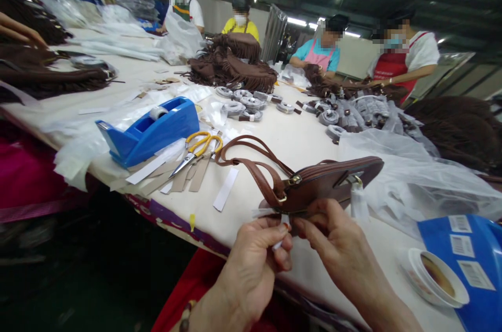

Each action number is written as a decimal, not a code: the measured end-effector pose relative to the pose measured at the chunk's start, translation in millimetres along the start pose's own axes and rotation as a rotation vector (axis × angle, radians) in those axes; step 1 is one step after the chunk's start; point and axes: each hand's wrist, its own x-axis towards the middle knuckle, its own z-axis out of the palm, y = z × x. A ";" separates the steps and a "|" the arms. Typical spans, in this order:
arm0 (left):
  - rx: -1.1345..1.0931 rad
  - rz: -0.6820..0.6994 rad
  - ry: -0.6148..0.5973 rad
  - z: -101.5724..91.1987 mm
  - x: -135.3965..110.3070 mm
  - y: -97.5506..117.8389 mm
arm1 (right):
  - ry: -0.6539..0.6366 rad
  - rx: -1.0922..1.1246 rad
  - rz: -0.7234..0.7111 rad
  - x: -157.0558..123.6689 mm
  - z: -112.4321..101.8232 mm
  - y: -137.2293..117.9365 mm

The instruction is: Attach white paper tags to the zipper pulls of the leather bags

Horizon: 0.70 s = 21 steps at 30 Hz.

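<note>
A brown leather handbag [323, 180] with a gold zipper pull and a looped strap lies tilted on the white table. My left hand [259, 256] is closed in a pinch around a small white strip [285, 223], just below the bag's near corner. Against the bag's near underside, my right hand [333, 238] has its thumb and fingers bent together, gripping its edge; the exact contact is partly hidden. White wrapping [357, 198] covers a metal fitting on the bag's side. Left of the strap rest yellow-handled scissors [201, 146] on cut paper strips [157, 170].
A blue tape dispenser [157, 130] stands at the left. At the right are a tape roll [435, 277] and a blue object with labels [460, 243]. Coiled wrapped straps [247, 104], fringed brown bags [235, 65] and plastic sheeting [392, 164] lie beyond. Several people work across the table.
</note>
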 end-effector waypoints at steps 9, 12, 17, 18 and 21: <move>-0.250 -0.236 0.079 4.2 -2.9 -0.6 | 0.120 0.443 0.094 -4.4 31.4 7.3; -0.246 -0.214 0.096 8.2 -3.3 -1.4 | 0.159 0.568 0.155 -5.1 37.2 5.1; -0.226 -0.190 0.103 13.6 -4.0 -2.7 | 0.173 0.715 0.235 -6.1 44.2 4.0; -0.225 -0.175 0.097 13.6 -4.2 -3.6 | 0.172 0.751 0.252 -6.3 45.4 4.2; -0.223 -0.132 0.082 11.4 -4.1 -7.2 | 0.164 0.835 0.277 -6.8 48.4 5.9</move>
